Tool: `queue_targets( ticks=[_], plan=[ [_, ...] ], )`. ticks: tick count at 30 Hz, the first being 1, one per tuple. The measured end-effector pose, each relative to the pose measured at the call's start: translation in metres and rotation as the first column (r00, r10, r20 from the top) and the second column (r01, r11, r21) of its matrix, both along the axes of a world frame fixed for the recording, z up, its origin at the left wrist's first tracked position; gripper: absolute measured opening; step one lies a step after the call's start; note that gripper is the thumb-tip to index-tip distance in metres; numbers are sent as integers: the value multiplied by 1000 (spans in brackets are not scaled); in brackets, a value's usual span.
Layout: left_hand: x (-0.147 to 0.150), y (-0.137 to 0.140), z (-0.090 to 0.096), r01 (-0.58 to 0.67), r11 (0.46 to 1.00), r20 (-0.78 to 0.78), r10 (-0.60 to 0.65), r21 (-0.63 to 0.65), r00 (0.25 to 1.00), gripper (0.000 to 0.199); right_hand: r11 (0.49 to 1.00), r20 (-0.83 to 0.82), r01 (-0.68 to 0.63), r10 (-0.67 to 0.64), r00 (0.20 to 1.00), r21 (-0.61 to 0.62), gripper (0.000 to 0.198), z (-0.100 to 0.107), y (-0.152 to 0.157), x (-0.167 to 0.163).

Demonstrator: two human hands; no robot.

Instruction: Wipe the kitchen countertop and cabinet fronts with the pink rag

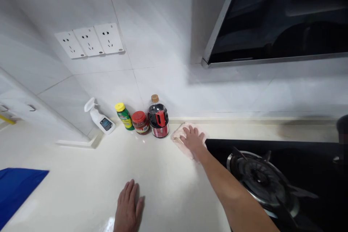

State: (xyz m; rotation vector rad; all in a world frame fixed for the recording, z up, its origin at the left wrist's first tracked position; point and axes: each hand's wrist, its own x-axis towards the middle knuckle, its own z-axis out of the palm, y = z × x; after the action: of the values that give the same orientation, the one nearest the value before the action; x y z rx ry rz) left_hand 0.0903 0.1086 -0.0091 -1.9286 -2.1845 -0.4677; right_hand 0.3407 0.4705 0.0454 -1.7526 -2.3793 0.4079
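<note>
My right hand point(193, 140) presses down on a pale pink cloth point(187, 152), its fingers slightly bent and gripping it against the white countertop point(160, 174). The cloth lies by the wall, at the left corner of the black gas stove point(217, 148). Just left of it stands a large dark sauce bottle point(160, 130) with a brown cap and a red-and-black handle. My left hand point(127, 206) rests on the countertop near the front, palm down and fingers stretched out, holding nothing.
Beside the sauce bottle stand a red-lidded jar point(141, 125), a green bottle with a yellow cap point(125, 117) and a white spray bottle point(102, 119). A burner point(258, 177) sits at right, under a dark range hood point(272, 25). Something blue and flat point(19, 188) lies at left.
</note>
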Motion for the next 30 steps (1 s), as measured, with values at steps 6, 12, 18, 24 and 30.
queue_targets(
  ticks=[6, 12, 18, 24, 30],
  plan=[
    [-3, 3, -4, -12, 1000, -4, 12, 15, 1000, 55, 994, -14, -108, 107, 994, -27, 58, 5, -67, -1],
    [-4, 5, -5, -7, 1000, -26, 8, 31, 1000, 55, 961, -243, -236, 266, 933, 147, 47, -42, -211, 44],
    [-6, 7, -3, 5, 999, -31, -4, 52, 1000, 55, 966, -508, -75, 196, 839, 248, 38, -22, -209, 76],
    [-6, 8, -4, -6, 999, -23, 7, 46, 1000, 55, 903, -316, 369, -291, 903, 222, 49, 30, -95, 74],
    [-8, 10, -6, 1, 999, -14, 0, 51, 1000, 56, 888, -126, 452, -441, 889, 85, 53, -6, -37, 68]
  ],
)
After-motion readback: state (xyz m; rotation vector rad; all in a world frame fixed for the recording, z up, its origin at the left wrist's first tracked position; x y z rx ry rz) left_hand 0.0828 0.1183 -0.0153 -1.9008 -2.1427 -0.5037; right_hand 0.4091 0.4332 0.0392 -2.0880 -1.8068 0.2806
